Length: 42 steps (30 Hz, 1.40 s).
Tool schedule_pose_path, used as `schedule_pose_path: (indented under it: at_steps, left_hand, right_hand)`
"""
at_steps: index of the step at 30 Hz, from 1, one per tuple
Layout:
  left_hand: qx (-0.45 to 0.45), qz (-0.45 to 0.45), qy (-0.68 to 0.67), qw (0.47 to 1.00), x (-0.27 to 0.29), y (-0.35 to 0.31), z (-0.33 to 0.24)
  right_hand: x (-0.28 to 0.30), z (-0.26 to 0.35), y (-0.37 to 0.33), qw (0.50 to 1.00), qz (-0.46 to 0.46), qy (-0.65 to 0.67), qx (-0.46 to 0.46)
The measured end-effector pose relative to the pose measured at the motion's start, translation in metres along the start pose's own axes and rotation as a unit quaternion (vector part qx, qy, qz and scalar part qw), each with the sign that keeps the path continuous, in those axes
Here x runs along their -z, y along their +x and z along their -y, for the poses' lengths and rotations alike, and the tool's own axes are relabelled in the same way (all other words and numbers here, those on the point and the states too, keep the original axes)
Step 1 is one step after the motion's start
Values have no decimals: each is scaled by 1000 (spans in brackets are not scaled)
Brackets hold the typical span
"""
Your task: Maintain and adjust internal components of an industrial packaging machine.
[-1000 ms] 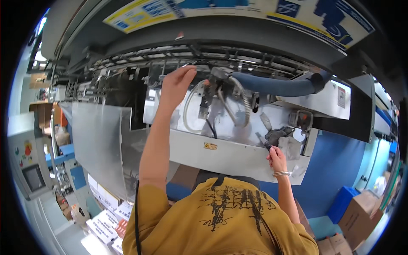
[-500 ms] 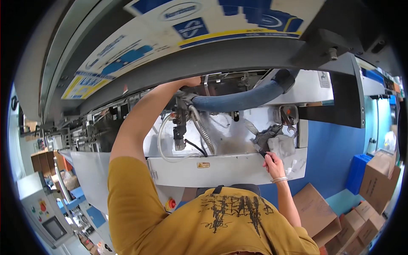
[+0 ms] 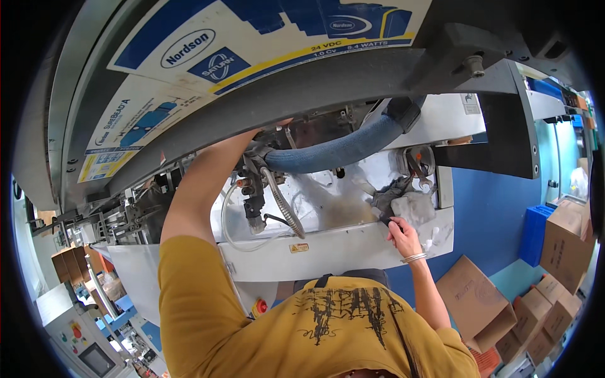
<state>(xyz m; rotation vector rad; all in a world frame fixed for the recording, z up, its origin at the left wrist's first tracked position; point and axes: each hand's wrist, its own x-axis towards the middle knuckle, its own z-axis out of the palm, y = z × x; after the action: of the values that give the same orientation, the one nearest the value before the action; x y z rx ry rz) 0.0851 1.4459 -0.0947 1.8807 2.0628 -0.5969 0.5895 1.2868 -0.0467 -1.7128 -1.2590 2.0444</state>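
My left arm reaches far into the machine, under a dark beam (image 3: 302, 104). Only a sliver of my left hand (image 3: 280, 121) shows at the beam's lower edge, and its fingers are hidden. A thick blue wrapped hose (image 3: 334, 151) curves just right of it. My right hand (image 3: 404, 235), with bangles at the wrist, is closed on a dark-handled tool (image 3: 386, 220) whose far end I cannot make out. Beyond that hand, a crumpled grey rag (image 3: 392, 194) and a whitish cloth (image 3: 413, 209) lie on the metal tray (image 3: 328, 220).
A black valve block (image 3: 254, 211) and ribbed metal conduit (image 3: 281, 201) hang over the tray. A clear container (image 3: 421, 165) holding an orange-handled tool stands at its right end. A red stop button (image 3: 259, 307) sits near my waist. Cardboard boxes (image 3: 476, 299) stand at the right.
The view has shifted, so the beam hides more of my left hand. My right hand stays closed on the dark handle near the cloths.
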Motion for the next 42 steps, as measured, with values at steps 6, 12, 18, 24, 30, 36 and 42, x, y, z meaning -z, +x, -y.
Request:
schedule_pose_path:
  at_steps: [6,12,18,24,30,36,42]
  left_hand:
    - [-1,-20,29,999,4,-9,8]
    - [-12,-44,42,998,7,-26,19]
    - [-69,-74,-1,995,36,-71,19]
    - [-33,-139,-81,986,74,-122,6]
    - [-32,-179,-116,977,78,-142,13]
    - [-48,-208,-130,968,67,-140,19]
    - [-74,-223,-70,969,49,-136,34]
  right_hand:
    - [6,13,-1,999,-21,-27,15]
    - [-24,72,27,978,-26,-32,204]
    - [-82,165,99,869,-111,-141,460]
    - [-154,210,200,716,-137,-386,566]
    - [-201,250,223,720,-53,-411,556]
    - [-183,255,217,893,90,-91,432]
    - [-181,248,233,825,35,-274,492]
